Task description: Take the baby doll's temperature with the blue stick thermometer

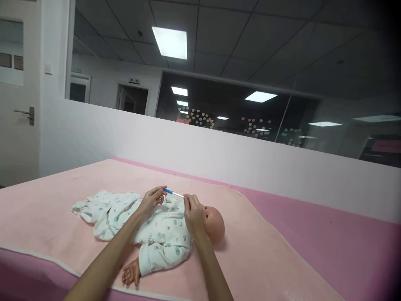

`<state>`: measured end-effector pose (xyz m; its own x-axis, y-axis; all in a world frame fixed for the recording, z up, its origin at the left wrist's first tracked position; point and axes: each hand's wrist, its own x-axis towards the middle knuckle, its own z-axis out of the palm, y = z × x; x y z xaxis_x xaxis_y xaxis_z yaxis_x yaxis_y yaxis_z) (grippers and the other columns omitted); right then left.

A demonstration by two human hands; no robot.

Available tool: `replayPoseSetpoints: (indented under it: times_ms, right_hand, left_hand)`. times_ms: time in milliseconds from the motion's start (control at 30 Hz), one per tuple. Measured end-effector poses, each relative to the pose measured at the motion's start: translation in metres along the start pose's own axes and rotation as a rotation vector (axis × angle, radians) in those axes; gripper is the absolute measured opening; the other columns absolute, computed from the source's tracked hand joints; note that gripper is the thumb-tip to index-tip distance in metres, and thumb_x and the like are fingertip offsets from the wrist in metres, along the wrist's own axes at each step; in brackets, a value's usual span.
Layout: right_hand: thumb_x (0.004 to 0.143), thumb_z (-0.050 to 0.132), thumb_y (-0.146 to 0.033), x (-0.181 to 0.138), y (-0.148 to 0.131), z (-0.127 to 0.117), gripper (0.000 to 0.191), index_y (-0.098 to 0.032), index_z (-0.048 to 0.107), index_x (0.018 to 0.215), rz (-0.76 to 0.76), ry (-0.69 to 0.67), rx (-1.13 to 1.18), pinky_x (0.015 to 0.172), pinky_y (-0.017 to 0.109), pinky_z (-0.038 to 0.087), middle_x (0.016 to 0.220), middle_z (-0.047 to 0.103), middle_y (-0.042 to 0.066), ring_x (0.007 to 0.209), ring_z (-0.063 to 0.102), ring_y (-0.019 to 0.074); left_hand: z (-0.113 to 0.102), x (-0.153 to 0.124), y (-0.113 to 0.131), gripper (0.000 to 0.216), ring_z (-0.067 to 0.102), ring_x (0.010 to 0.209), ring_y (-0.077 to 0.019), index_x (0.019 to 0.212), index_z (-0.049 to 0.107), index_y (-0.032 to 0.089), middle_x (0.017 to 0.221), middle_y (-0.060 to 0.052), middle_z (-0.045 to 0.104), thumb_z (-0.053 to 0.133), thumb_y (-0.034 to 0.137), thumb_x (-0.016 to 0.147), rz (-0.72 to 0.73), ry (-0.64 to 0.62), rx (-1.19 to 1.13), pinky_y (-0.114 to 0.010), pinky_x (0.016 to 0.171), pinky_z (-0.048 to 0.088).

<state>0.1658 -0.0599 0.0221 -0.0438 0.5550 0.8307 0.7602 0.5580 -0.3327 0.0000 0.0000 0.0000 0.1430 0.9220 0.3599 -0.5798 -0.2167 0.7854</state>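
A thin blue-and-white stick (pixel 173 192), shaped like a digital thermometer, is held level between my two hands. My left hand (pixel 152 200) pinches its blue end. The fingers of my right hand (pixel 193 212) are closed on the white end, hiding its tip. Just beneath both hands lies a baby doll (pixel 166 232) on its back, in a white printed outfit. Its bald head (pixel 216 225) is to the right, partly behind my right hand. One bare doll hand (pixel 131 272) sticks out of a sleeve near the front edge.
A light pink blanket (pixel 257 255) with a pale border covers the padded pink surface (pixel 313 221). Behind it runs a low white wall (pixel 200 146) with large glass panes above. On the far left stands a door (pixel 19 138) with a metal handle.
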Motion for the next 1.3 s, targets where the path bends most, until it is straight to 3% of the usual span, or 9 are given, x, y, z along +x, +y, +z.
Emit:
replayPoseSetpoints:
  times_ms: [133, 467, 700, 767, 867, 1033, 1133, 1233, 1300]
  right_hand:
    - [0.091, 0.030, -0.024, -0.018, 0.003, 0.018, 0.026, -0.018, 0.056, 0.090, -0.025, 0.111, 0.033, 0.068, 0.025, 0.042, 0.080, 0.058, 0.004, 0.074, 0.054, 0.0136]
    - [0.087, 0.039, -0.022, -0.035, 0.010, 0.028, 0.020, -0.016, 0.054, 0.099, -0.081, 0.255, 0.095, 0.067, 0.028, 0.047, 0.085, 0.059, 0.007, 0.077, 0.056, 0.0146]
    - [0.086, 0.041, -0.021, -0.032, 0.001, 0.028, 0.018, -0.017, 0.058, 0.091, -0.081, 0.227, 0.190, 0.066, 0.028, 0.047, 0.080, 0.060, 0.006, 0.075, 0.056, 0.0143]
    - [0.085, 0.045, -0.023, -0.021, -0.010, 0.017, 0.017, -0.018, 0.061, 0.085, -0.052, 0.161, 0.273, 0.060, 0.026, 0.047, 0.076, 0.060, 0.004, 0.069, 0.056, 0.0131]
    - [0.080, 0.054, -0.027, 0.009, -0.028, -0.022, 0.012, -0.019, 0.063, 0.080, -0.002, 0.076, 0.431, 0.052, 0.023, 0.045, 0.072, 0.059, 0.002, 0.061, 0.054, 0.0109]
    - [0.079, 0.053, -0.038, 0.050, -0.044, -0.091, 0.020, -0.020, 0.062, 0.081, 0.084, 0.148, 0.824, 0.032, 0.017, 0.033, 0.057, 0.049, -0.004, 0.038, 0.038, 0.0050]
    - [0.085, 0.039, -0.042, 0.044, -0.049, -0.095, 0.034, -0.019, 0.060, 0.073, 0.052, 0.062, 0.825, 0.028, 0.016, 0.026, 0.051, 0.043, -0.006, 0.033, 0.030, 0.0043]
    - [0.077, 0.052, -0.035, 0.028, -0.054, -0.086, 0.025, -0.017, 0.060, 0.062, 0.024, -0.080, 0.709, 0.033, 0.016, 0.033, 0.052, 0.046, -0.006, 0.038, 0.037, 0.0044]
    - [0.074, 0.057, -0.029, 0.021, -0.054, -0.085, 0.015, -0.016, 0.062, 0.068, 0.049, -0.059, 0.669, 0.036, 0.016, 0.036, 0.055, 0.049, -0.005, 0.042, 0.042, 0.0052]
  left_hand:
    - [-0.004, -0.005, 0.002, 0.030, 0.052, 0.058, -0.0073, 0.094, 0.061, 0.012, 0.071, -0.004, 0.059, 0.067, 0.026, 0.068, -0.056, 0.042, -0.080, -0.018, 0.052, 0.041]
    - [-0.009, -0.012, 0.006, 0.013, 0.050, 0.053, -0.0070, 0.074, 0.060, 0.013, 0.055, 0.001, 0.054, 0.067, 0.013, 0.063, -0.183, -0.079, -0.314, -0.018, 0.054, 0.041]
    - [-0.006, -0.014, 0.007, 0.013, 0.052, 0.055, -0.0098, 0.075, 0.061, 0.013, 0.052, 0.001, 0.052, 0.066, 0.014, 0.062, -0.137, -0.032, -0.337, -0.020, 0.053, 0.040]
    - [-0.008, -0.012, 0.007, 0.020, 0.053, 0.058, -0.0105, 0.088, 0.061, 0.013, 0.059, 0.000, 0.055, 0.062, 0.022, 0.069, -0.114, 0.021, -0.344, -0.021, 0.053, 0.042]
    - [-0.011, -0.009, 0.006, 0.031, 0.054, 0.057, -0.0104, 0.100, 0.057, 0.014, 0.065, -0.001, 0.056, 0.055, 0.033, 0.076, -0.099, 0.071, -0.378, -0.021, 0.052, 0.043]
    - [-0.011, -0.010, 0.006, 0.034, 0.054, 0.055, -0.0104, 0.104, 0.055, 0.013, 0.065, -0.001, 0.056, 0.053, 0.034, 0.077, -0.107, 0.067, -0.347, -0.021, 0.050, 0.042]
    - [-0.011, -0.010, 0.005, 0.034, 0.055, 0.055, -0.0117, 0.103, 0.055, 0.012, 0.065, -0.001, 0.056, 0.053, 0.033, 0.076, -0.107, 0.058, -0.330, -0.021, 0.049, 0.042]
    - [-0.012, -0.008, 0.003, 0.034, 0.056, 0.057, -0.0123, 0.103, 0.055, 0.012, 0.066, -0.002, 0.057, 0.053, 0.033, 0.077, -0.114, 0.052, -0.348, -0.021, 0.049, 0.042]
    - [-0.013, -0.007, 0.001, 0.034, 0.056, 0.058, -0.0126, 0.103, 0.055, 0.012, 0.066, -0.002, 0.057, 0.053, 0.033, 0.077, -0.110, 0.060, -0.354, -0.021, 0.049, 0.042]
